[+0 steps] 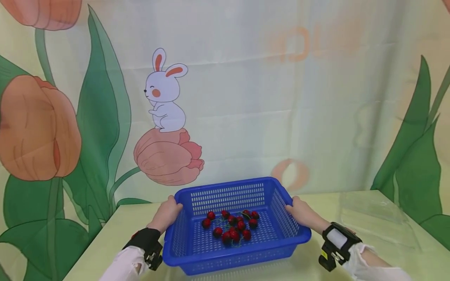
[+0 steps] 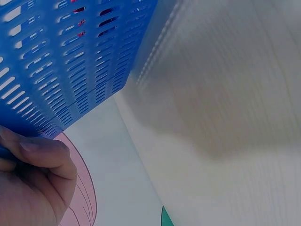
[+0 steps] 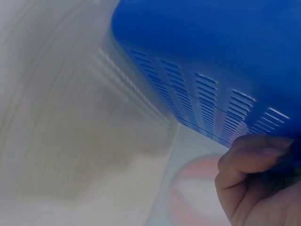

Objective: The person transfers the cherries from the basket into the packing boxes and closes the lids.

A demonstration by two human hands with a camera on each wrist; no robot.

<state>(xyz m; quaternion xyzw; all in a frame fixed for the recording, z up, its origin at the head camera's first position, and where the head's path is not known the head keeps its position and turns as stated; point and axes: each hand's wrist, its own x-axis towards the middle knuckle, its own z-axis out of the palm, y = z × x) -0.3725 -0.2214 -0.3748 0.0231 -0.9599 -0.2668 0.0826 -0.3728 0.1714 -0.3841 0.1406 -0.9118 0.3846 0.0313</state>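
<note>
2 white sleeves (image 1: 121,266), 2 black wristbands (image 1: 145,239), boxy black cameras (image 1: 327,263), yellow markings (image 1: 324,254), 1 pale right-side panel (image 1: 336,237)

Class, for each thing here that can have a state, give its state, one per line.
Blue basket: right side up, held at both ends
Cherries: loose inside the basket, spread unevenly
Left hand: gripping the basket's left rim
Right hand: gripping the basket's right rim
Clear plastic item: lying on the table
Wrist cameras: strapped on
Printed backdrop: hanging, creased
</note>
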